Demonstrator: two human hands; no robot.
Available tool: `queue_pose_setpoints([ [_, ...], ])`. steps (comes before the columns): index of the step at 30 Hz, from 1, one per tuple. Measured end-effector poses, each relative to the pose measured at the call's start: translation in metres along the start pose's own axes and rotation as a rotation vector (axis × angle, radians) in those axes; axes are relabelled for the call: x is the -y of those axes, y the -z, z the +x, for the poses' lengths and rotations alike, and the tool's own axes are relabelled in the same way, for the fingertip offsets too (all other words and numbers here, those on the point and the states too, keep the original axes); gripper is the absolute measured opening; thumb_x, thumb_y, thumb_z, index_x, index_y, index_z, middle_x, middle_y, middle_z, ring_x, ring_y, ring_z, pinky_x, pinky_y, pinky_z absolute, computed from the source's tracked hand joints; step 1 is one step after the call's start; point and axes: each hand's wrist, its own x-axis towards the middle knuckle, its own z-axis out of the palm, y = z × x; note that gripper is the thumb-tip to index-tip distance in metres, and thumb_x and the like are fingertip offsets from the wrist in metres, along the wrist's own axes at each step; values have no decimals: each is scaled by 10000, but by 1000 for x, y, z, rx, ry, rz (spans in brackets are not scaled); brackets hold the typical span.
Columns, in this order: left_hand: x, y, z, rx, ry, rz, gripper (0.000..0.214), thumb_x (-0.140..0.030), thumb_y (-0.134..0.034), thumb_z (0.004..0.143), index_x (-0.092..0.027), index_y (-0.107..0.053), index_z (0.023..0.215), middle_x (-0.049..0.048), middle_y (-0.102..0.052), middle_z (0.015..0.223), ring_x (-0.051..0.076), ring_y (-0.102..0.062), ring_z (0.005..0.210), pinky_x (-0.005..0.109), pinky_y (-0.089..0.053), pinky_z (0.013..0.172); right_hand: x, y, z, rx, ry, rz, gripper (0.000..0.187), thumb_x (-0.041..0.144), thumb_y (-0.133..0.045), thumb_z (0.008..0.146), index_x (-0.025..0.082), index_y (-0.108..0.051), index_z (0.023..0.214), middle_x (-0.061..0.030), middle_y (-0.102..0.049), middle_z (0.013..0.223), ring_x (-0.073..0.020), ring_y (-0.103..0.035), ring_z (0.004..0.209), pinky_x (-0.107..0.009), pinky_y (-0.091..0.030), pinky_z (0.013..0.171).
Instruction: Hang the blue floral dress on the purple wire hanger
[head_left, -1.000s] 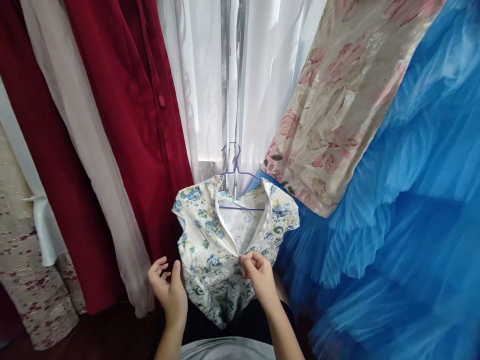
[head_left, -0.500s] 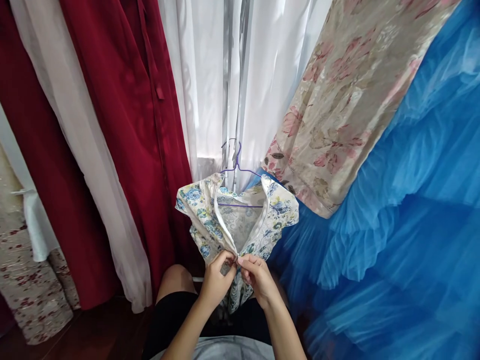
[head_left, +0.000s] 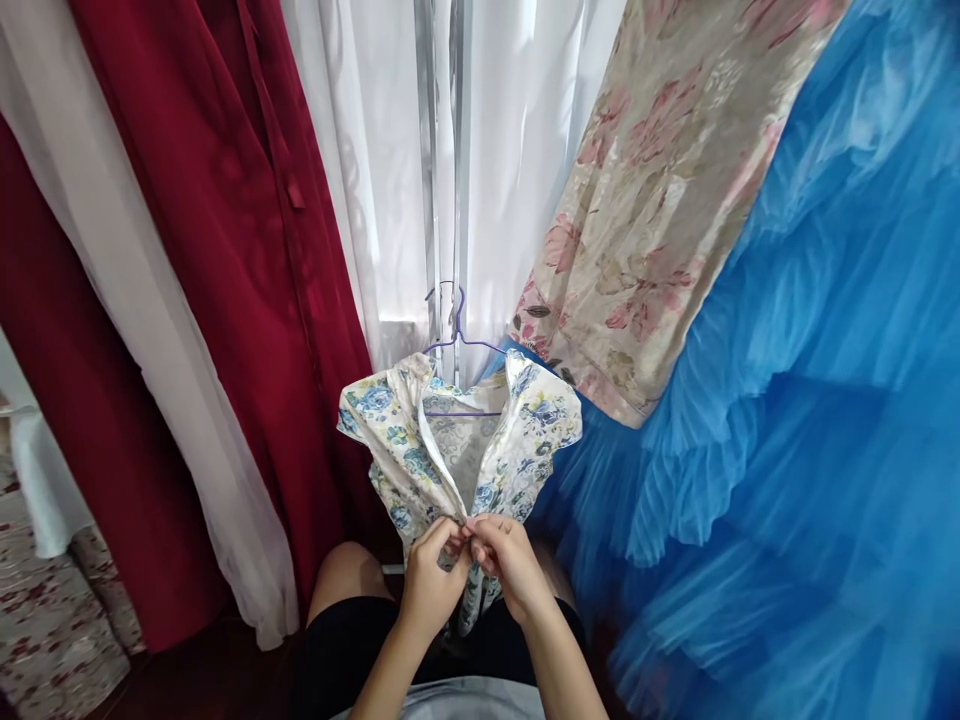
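The small dress (head_left: 525,450) hangs on a hanger (head_left: 459,336); a robe (head_left: 225,220) hangs left of it, a tulle skirt (head_left: 825,400) right, a curtain (head_left: 517,150) behind.

A: Any room around that floral top (head_left: 420,460)?
B: Barely. Red dress (head_left: 225,260) crowds it on the left, blue tulle (head_left: 787,450) presses in on the right, white curtain (head_left: 517,130) right behind. Only open gap is in front, above the knees (head_left: 349,575).

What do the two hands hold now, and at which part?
The left hand and right hand both pinch the small floral dress at the bottom of its open slit, where the two edges meet. It hangs on a purple hanger.
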Motion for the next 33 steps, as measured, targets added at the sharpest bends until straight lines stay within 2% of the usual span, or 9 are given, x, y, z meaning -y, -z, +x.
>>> queue_pose_setpoints([
  [4,8,-6,-7,-83,-22,58,149,-162,-565,900,-190,-595,757,11,-607,743,141,-595,671,225,-467,638,22,-6,7,-80,81,-60,312,431,-735,708,131,-669,649,63,-448,395,-36,-229,350,-232,-97,418],
  [9,22,-16,-12,-183,-38,83,122,-163,-582,860,-204,-602,747,10,-603,703,149,-597,594,231,-483,569,89,-35,59,-85,332,-118,277,394,-715,691,149,-640,588,57,-440,401,-52,-252,373,-248,-129,417],
  [13,34,-29,-16,-168,-4,52,124,-197,-571,870,-214,-603,751,23,-602,713,162,-605,583,250,-497,551,144,-66,92,-113,507,-83,253,373,-691,679,175,-594,555,56,-435,412,-67,-264,401,-260,-150,429],
  [17,35,-20,-15,-54,38,17,132,-210,-597,856,-201,-581,725,24,-603,705,168,-618,614,252,-495,568,165,-77,91,-82,544,-24,207,360,-684,649,169,-610,619,66,-448,435,-67,-278,414,-250,-153,434],
  [21,10,29,32,22,-30,15,82,-263,-617,904,-192,-642,872,32,-671,811,190,-663,777,281,-524,725,158,-69,71,-17,549,-48,174,326,-684,690,161,-643,725,85,-435,450,-66,-302,416,-238,-165,443],
  [24,-29,67,95,-186,-126,19,195,-290,-586,954,-218,-662,1119,16,-680,860,176,-656,816,281,-516,792,148,-64,59,-12,553,-84,143,303,-652,739,161,-644,727,93,-410,453,-59,-285,411,-236,-169,447],
  [26,-58,82,132,-195,-253,25,297,-281,-542,987,-236,-629,1267,14,-684,892,170,-654,826,293,-514,826,143,-63,53,-3,565,-131,124,283,-623,762,167,-640,723,91,-408,449,-62,-287,410,-237,-177,448],
  [30,-92,83,173,-84,-472,197,173,-277,-552,990,-197,-703,1017,32,-709,944,173,-658,870,286,-501,810,143,-60,51,25,623,-223,156,324,-625,807,193,-595,727,92,-407,454,-70,-290,422,-234,-212,458],
  [33,-100,71,177,-155,-538,252,163,-269,-554,989,-173,-679,947,34,-706,899,162,-652,823,278,-493,784,141,-56,64,-39,688,-336,243,387,-646,813,209,-531,693,85,-419,494,-71,-305,444,-231,-219,469],
])
